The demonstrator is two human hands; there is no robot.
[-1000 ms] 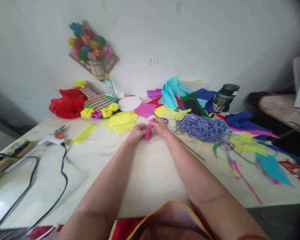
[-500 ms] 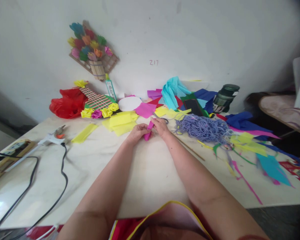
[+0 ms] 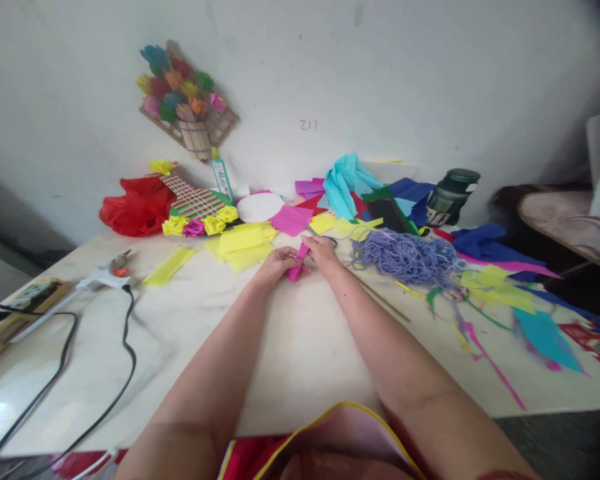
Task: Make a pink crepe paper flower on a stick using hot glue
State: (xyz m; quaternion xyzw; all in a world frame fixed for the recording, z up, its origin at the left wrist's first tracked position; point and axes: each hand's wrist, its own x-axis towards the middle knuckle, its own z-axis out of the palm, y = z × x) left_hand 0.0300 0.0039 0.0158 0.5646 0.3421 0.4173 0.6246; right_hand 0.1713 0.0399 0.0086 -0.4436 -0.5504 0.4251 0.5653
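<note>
A narrow folded piece of magenta crepe paper is held between my two hands above the middle of the table. My left hand pinches its lower left part. At its upper right end, my right hand grips the paper with fingers closed. Scissors lie just behind my right hand, partly hidden by it. Beyond my hands is a flat magenta sheet, with yellow paper sheets to the left.
A tangle of purple yarn and a thin stick lie to the right. At left are a glue gun, a power strip and black cords. A dark green jar and a phone stand or lie at the back.
Almost nothing differs. Both hands keep their grip on the magenta crepe paper in about the same place, with only a very slight shift of the view.
</note>
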